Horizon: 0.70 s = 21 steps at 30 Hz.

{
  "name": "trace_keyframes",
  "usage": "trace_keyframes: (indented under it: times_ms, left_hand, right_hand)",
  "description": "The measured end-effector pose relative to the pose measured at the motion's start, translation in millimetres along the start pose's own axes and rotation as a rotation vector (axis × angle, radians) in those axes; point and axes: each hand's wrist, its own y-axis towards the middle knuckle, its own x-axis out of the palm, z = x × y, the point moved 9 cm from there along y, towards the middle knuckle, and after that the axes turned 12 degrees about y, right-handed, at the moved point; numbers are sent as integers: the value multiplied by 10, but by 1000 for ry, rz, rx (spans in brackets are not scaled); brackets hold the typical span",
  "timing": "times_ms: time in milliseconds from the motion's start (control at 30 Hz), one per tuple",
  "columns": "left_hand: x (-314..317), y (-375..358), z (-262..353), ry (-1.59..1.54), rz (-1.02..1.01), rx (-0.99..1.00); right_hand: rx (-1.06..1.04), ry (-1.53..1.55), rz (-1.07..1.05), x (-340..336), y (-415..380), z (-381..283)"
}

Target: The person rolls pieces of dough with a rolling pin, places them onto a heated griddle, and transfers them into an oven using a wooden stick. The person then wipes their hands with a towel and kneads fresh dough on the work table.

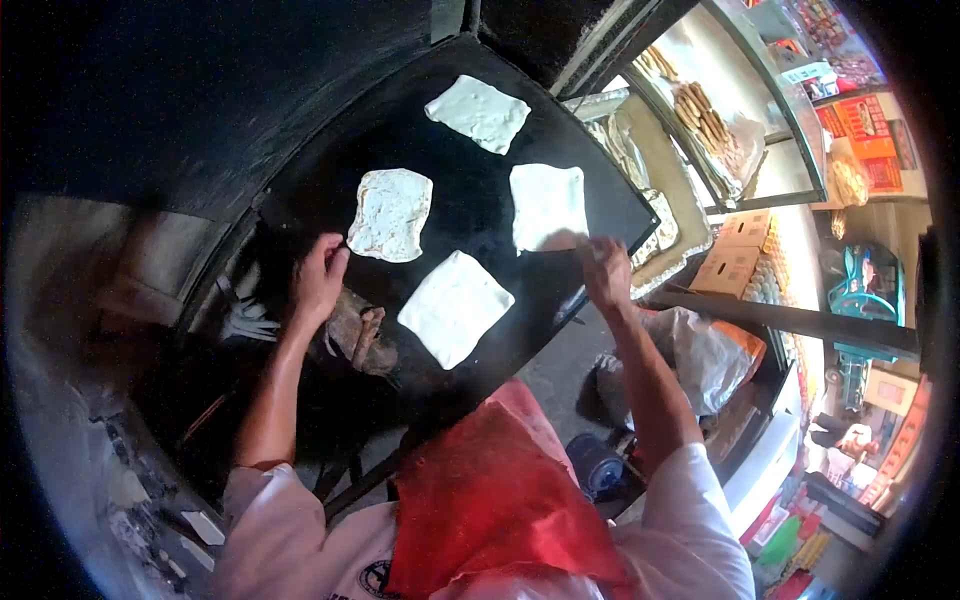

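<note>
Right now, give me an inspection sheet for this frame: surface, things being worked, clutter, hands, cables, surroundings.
Surface: dark griddle, flat, tilted in the fisheye view.
Worked things: four square flatbreads; the browned flatbread at the left, three paler ones, including the right flatbread.
Clutter: dark scraps by the griddle's near-left edge; what they are cannot be told.
Hands: left hand at the corner of the browned flatbread; right hand at the near edge of the right flatbread. Grip on either cannot be told.
Cables: nothing seen.
Surroundings: glass display case with stacked baked goods, cardboard boxes, red cloth over the person's front.
</note>
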Motion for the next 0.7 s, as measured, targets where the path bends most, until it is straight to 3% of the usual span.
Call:
trace_keyframes:
  times_ms: [33, 133, 200, 267, 367, 467, 533, 567, 700]
  left_hand:
    - [25, -82, 52, 70, -40, 21]
    - [123, -216, 415, 264, -50, 219]
    - [236, -252, 535, 235, -136, 253]
    - [214, -281, 589, 531, -47, 252]
    - [306, -371, 320, 530, -5, 115]
    - [301, -364, 324, 523, 38, 93]
    - [266, -369, 358, 509, 80, 112]
    - [295, -382, 326, 517, 39, 106]
    - [317, -545, 308, 496, -26, 90]
  right_hand:
    - [-68, -40, 25, 121, 167, 114]
    - [137, -119, -38, 285, 454, 132]
    - [194, -226, -51, 377, 561, 240]
    - [421, -232, -96, 370, 559, 220]
    - [546, -174, -59, 326, 620, 302]
    - [585, -90, -251, 546, 622, 606]
    - [353, 172, 2, 372, 668, 347]
    - [353, 168, 1, 309, 676, 322]
    - [-23, 165, -85, -94, 669, -773]
